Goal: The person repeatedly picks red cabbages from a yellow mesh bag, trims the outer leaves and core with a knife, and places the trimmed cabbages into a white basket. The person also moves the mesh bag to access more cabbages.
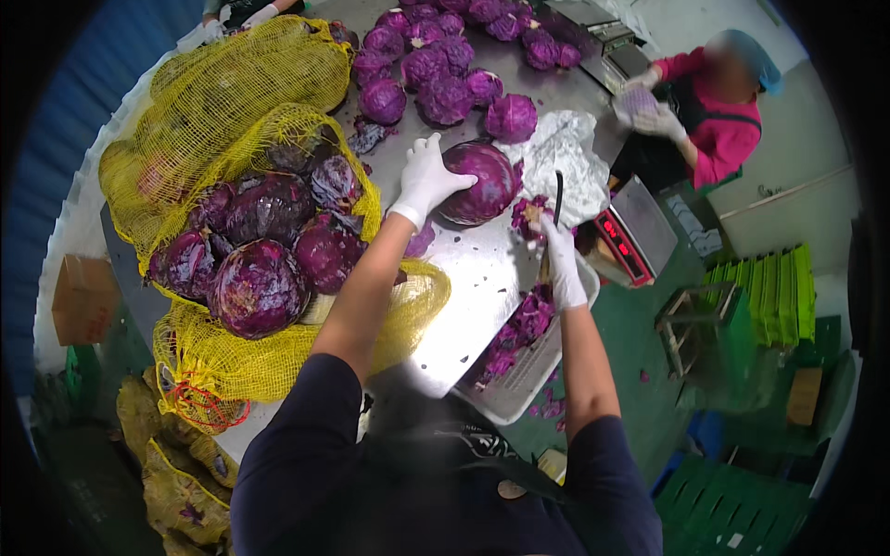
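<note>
My left hand [434, 177], in a white glove, is at the left side of a whole red cabbage [481, 184] on the steel table [459, 278]. Its thumb lies over the cabbage, while the other fingers are spread and point away from me. In my gloved right hand [562, 260] is a knife [559, 191], its dark, narrow blade pointing away from me. Against the fingertips of that hand is a cut cabbage piece [530, 214] with a pale core. Below it, purple leaf scraps [521, 323] lie in a light plastic crate [511, 410] at the table edge.
Yellow mesh sacks [236, 76] with cabbages [259, 288] fill the left side. Several peeled cabbages [445, 97] sit at the back. A crumpled plastic bag [563, 149] and a lit scale [643, 229] are at right. A co-worker [723, 118] handles a cabbage; another person's gloved hands [259, 15] show top left.
</note>
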`<state>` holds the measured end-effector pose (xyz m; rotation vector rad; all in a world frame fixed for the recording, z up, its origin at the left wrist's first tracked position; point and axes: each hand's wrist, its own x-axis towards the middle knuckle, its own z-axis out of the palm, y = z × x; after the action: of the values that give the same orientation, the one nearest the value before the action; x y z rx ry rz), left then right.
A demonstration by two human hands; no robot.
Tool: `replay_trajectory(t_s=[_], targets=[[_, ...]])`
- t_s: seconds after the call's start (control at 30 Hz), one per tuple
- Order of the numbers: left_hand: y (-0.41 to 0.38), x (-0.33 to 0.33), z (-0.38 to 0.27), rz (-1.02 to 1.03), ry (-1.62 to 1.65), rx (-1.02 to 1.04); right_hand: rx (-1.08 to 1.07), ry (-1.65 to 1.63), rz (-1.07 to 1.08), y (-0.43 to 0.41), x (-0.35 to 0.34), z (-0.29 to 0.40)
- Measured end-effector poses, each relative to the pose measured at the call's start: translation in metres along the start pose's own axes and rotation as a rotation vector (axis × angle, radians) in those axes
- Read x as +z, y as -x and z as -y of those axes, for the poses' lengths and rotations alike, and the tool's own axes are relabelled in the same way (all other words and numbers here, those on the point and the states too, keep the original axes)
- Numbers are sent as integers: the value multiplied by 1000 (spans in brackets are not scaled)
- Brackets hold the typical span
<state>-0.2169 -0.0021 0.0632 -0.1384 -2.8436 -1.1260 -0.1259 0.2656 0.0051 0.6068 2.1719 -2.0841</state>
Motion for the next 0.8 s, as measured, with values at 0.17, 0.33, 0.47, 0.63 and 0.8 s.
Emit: replay_trajectory(t_s=[0.17,0.33,0.47,0.63,0.8], targets=[[16,8,-27,739,584,-15,37,-69,-52,-39,0,-9],[33,48,-9,485,384,-17,-24,-288,35,-16,-7,-33],[85,45,11,459,824,-62,-153,-290,105,67,2,-30],[159,11,-1,522,766,-38,-372,187,124,142,-11,-44],[197,11,-23,373,288,331,-646,726,77,167,-12,-11]])
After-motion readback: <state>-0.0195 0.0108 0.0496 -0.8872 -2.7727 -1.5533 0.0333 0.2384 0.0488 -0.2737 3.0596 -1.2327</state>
